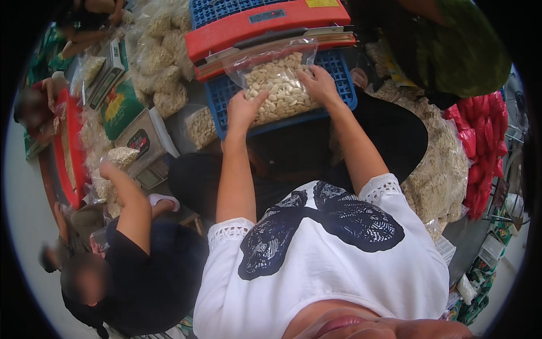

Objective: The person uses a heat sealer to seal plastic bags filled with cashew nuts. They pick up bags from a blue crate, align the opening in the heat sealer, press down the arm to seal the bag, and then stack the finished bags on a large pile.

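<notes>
A clear plastic bag of pale, flat seeds (278,90), which look like pumpkin seeds, lies in front of me on a blue plastic crate (347,87). My left hand (245,110) grips its left side, with the thumb on top of the film. On the other side my right hand (317,85) holds the bag near its upper right corner, thumb also on top. The undersides of both hands' fingers are hidden. The bag's unfilled upper end reaches up to the front edge of a red bag sealer (268,22), which rests on blue crates.
Piles of filled seed bags (161,56) lie left of the sealer, and more bags (437,164) are heaped at right beside red packages (480,141). At left are a weighing scale (149,175), a red tray (66,150) and a person in black (158,271) holding a bag.
</notes>
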Motion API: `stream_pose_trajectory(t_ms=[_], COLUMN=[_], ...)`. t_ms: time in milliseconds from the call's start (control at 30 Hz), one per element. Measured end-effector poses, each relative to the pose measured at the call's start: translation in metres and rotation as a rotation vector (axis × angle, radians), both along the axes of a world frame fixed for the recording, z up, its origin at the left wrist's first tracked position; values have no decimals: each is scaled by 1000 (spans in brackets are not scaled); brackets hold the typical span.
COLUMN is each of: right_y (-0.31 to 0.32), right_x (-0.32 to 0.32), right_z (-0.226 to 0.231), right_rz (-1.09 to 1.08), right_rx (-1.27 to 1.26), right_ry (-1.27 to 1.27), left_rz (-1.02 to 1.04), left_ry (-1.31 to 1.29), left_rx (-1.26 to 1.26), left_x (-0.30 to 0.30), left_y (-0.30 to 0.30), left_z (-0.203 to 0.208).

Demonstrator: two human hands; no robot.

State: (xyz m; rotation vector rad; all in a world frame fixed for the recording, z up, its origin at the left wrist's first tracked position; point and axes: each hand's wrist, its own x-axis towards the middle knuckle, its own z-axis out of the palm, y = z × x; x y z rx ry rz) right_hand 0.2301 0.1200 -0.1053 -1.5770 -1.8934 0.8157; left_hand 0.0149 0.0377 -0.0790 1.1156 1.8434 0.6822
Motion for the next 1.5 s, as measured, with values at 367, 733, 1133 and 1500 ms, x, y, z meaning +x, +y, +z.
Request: stream_pose_trajectory(t_ms=[367, 733, 1133, 1500], right_y=[-34, -59, -218, -256], right_x=[16, 30, 279, 512], right_z=[16, 18, 196, -10], right_rz=[-330, -418, -906, -1264], right_rx=[-64, -157, 430, -414], right_ry=[395, 672, 240, -736], left_rz=[127, 188, -653, -653], left_ry=[-145, -720, -1149, -846], left_rx=[217, 166, -90, -3], left_x=[22, 51, 274, 218], left_y=[-13, -20, -73, -41], left_z=[-4, -8, 129, 140])
